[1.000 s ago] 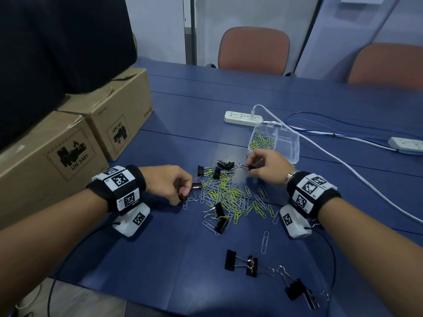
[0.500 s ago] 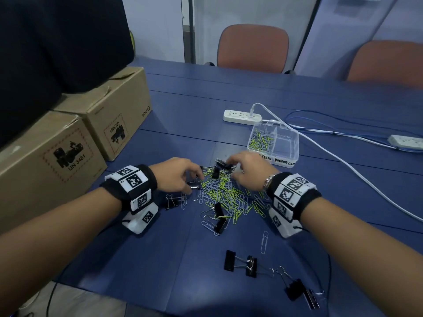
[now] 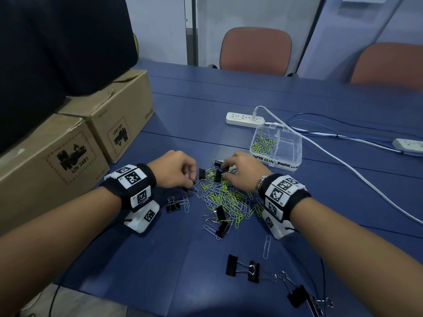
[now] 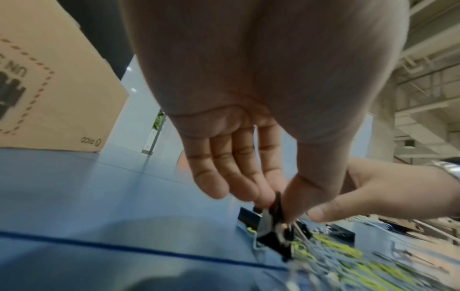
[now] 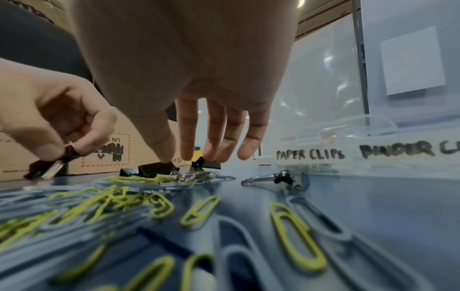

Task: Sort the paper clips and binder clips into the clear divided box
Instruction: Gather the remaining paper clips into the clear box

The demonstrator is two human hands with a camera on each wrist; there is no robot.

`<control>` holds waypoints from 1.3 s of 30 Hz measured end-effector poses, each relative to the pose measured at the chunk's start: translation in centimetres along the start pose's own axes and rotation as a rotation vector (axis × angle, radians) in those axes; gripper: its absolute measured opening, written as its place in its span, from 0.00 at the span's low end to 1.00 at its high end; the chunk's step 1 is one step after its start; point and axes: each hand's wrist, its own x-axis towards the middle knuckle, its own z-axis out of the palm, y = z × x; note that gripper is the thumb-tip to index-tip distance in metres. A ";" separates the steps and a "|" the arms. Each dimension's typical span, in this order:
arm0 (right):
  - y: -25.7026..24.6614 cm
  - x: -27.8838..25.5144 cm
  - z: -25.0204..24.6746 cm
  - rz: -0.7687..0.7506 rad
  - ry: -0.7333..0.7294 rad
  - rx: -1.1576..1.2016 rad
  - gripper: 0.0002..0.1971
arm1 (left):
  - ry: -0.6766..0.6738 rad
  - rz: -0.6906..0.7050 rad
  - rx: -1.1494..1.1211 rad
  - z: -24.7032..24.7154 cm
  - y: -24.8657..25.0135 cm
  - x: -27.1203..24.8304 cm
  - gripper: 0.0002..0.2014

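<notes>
A pile of green and grey paper clips (image 3: 226,197) mixed with black binder clips lies on the blue table (image 3: 142,248). My left hand (image 3: 192,185) is at the pile's left edge. It pinches a black binder clip (image 4: 276,210) between thumb and fingers, just above the table. My right hand (image 3: 223,171) reaches down at the pile's far edge. Its thumb touches one black binder clip (image 5: 156,167) and its straight fingers (image 5: 211,145) touch another (image 5: 205,163). The clear divided box (image 3: 297,145) stands beyond, with paper clips in the left compartment, labelled PAPER CLIPS (image 5: 311,153).
More binder clips lie near me (image 3: 242,267), at the front right (image 3: 297,298) and left of the pile (image 3: 172,207). Two cardboard boxes (image 3: 114,124) line the left side. A power strip (image 3: 245,118) and white cables (image 3: 343,165) run behind and right of the box.
My right hand came back left from beside the box to the pile's far edge. My left hand moved forward and right onto the pile's left edge.
</notes>
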 end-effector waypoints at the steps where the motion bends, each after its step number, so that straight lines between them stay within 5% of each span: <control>1: -0.2 0.2 0.1 -0.003 -0.003 -0.001 0.14 | 0.025 -0.015 0.001 -0.1 -0.1 0.1 0.07; 6: -1.3 1.0 0.7 0.011 -0.066 -0.072 0.22 | 0.035 -0.109 0.026 -0.8 -1.6 0.8 0.06; 14: -0.7 2.5 -0.5 0.162 0.102 0.024 0.14 | 0.067 -0.281 0.037 -1.7 -5.0 1.2 0.04; 18: 0.0 3.7 -0.2 0.214 0.127 -0.075 0.15 | 0.121 -0.151 0.143 -1.2 -4.4 1.8 0.05; 22: 0.1 4.2 0.5 0.229 0.078 -0.155 0.17 | 0.011 0.064 0.218 1.2 -1.8 2.9 0.19; 26: -0.3 4.3 0.4 0.124 0.144 -0.099 0.19 | 0.018 0.039 0.234 1.8 -0.6 3.7 0.21; 29: -0.7 4.0 0.4 0.066 0.042 -0.159 0.16 | 0.058 0.039 0.212 1.2 -0.3 3.7 0.17; 39: -0.2 4.5 0.1 0.111 0.118 0.031 0.07 | 0.127 -0.164 0.103 -0.7 -2.2 4.2 0.11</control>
